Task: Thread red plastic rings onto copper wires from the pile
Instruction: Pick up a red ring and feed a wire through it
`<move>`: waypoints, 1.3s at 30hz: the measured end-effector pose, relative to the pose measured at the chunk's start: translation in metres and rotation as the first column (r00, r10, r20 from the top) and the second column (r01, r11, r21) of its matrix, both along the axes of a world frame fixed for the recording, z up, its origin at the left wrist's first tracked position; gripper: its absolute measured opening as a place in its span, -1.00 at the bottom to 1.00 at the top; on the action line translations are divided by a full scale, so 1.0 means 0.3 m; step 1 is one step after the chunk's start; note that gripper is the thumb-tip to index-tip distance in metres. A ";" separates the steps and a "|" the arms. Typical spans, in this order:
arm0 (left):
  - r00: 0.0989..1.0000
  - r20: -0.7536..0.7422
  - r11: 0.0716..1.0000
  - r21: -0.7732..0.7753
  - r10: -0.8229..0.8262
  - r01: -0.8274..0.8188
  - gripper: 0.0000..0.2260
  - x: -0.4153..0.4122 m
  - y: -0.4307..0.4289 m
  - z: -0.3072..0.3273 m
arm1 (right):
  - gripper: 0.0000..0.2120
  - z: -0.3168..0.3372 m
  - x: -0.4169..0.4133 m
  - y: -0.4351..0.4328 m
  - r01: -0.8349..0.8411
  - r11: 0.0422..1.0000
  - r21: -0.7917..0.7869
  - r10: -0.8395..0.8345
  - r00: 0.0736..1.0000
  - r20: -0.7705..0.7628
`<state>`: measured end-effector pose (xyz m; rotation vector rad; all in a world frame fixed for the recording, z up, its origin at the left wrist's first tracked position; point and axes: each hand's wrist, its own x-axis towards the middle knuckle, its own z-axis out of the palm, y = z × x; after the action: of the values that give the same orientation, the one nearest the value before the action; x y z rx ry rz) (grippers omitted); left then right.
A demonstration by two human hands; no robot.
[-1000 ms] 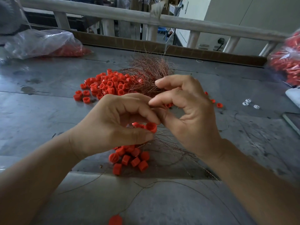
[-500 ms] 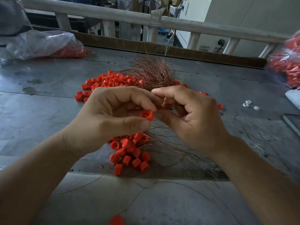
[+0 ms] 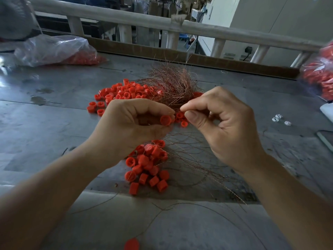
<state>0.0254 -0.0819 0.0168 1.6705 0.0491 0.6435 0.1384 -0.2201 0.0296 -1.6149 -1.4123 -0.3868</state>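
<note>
The left hand [image 3: 129, 127] pinches a red ring [image 3: 165, 120] while the right hand [image 3: 225, 127] (fingers curled) pinches a copper wire [image 3: 176, 110], wire tangle [image 3: 173, 85] at twelve o'clock

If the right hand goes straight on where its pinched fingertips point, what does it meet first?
Probably the left hand, whose fingertips hold a red ring close ahead, though depth is unclear.

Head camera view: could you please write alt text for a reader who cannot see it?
A left hand holds a red ring while the right hand pinches a copper wire, above a grey table. Loose red rings and a wire tangle lie behind.
</note>
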 end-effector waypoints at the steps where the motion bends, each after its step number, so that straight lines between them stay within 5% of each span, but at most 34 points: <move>1: 1.000 0.002 1.000 0.000 -0.002 0.002 -0.74 -0.001 0.002 0.000 | -0.89 0.000 -0.003 0.001 -0.008 1.000 -0.003 0.008 1.000 -0.013; 12: 0.999 -0.042 0.995 0.101 0.016 -0.011 -0.72 -0.003 0.018 0.005 | -0.87 0.003 -0.026 0.008 -0.025 0.999 -0.037 0.022 0.997 -0.072; 39: 0.996 0.058 0.997 -0.050 -0.062 0.065 -0.72 -0.002 0.004 -0.003 | -0.95 -0.009 -0.043 0.010 -0.009 0.987 -0.159 -0.031 0.968 -0.250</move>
<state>0.0249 -0.0807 0.0159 1.5967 -0.0272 0.6359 0.1254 -0.2172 0.0269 -1.7334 -1.2658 -0.0707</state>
